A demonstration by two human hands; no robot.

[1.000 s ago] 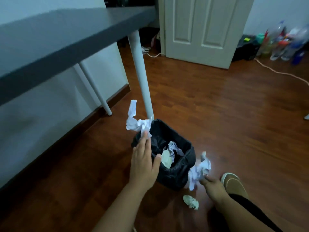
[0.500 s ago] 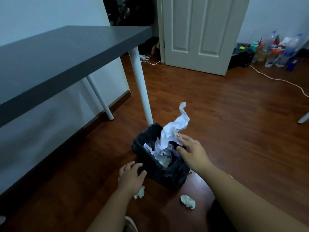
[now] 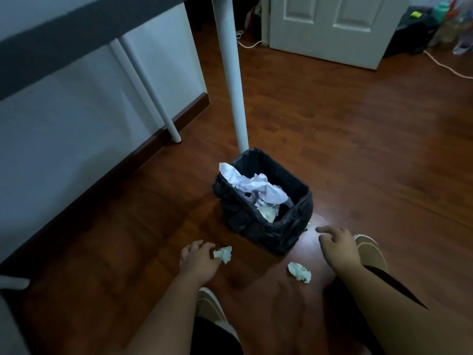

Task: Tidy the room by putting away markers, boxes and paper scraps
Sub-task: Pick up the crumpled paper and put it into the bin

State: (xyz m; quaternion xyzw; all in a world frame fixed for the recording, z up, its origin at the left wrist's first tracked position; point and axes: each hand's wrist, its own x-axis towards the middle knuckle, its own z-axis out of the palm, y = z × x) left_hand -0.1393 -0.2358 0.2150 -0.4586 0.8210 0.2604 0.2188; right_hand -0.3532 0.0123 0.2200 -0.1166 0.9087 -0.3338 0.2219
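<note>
A small bin with a black liner (image 3: pixel 304 201) stands on the wood floor at the foot of a white table leg. White crumpled paper (image 3: pixel 256 187) fills it and sticks up over its left rim. My left hand (image 3: pixel 198 257) is low at the bin's front left, fingers curled, thumb and forefinger pinching a small crumpled scrap (image 3: pixel 223 254) that lies on the floor. Another scrap (image 3: pixel 299 272) lies on the floor between my hands. My right hand (image 3: pixel 335 247) hovers right of the bin's front corner, fingers loosely spread, holding nothing.
The white table leg (image 3: pixel 231 73) rises just behind the bin, with a second leg (image 3: pixel 151 90) by the wall. My shoes (image 3: pixel 371 249) are near my hands. A white door (image 3: pixel 330 26), bottles (image 3: pixel 450 24) and a cable (image 3: pixel 445 65) lie at the far side.
My right hand dropped the long paper into the bin and came back down to the floor on the right. My left hand closed in on the small scrap.
</note>
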